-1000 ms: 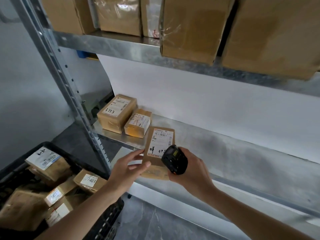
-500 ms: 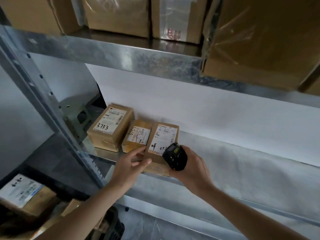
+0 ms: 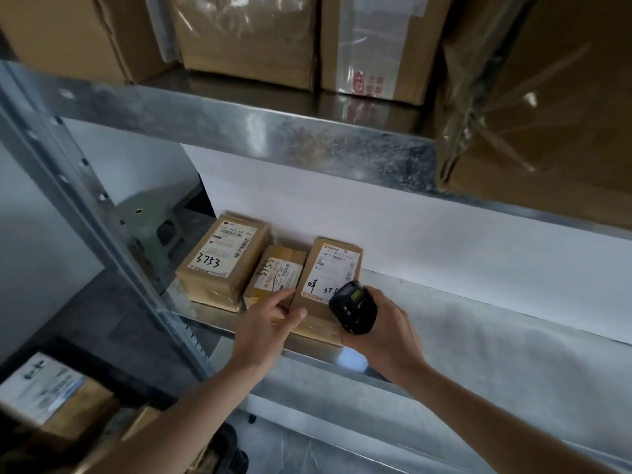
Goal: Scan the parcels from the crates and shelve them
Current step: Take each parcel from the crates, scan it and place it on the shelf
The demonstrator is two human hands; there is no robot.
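Galvanised metal shelving point(image 3: 461, 323) across the frame, large cartons on the upper tier. Three brown parcels in a row at centre, pushed back against the white wall, labels up for reading. Rightmost parcel point(image 3: 328, 278) just set down beside its neighbours. Left hand point(image 3: 270, 323) at its near left corner, fingers fairly straight, pressing it square. Right hand point(image 3: 379, 323) curled round a black scanner point(image 3: 354, 306). Lower left, possibly the crate point(image 3: 113, 374), more parcels inside.
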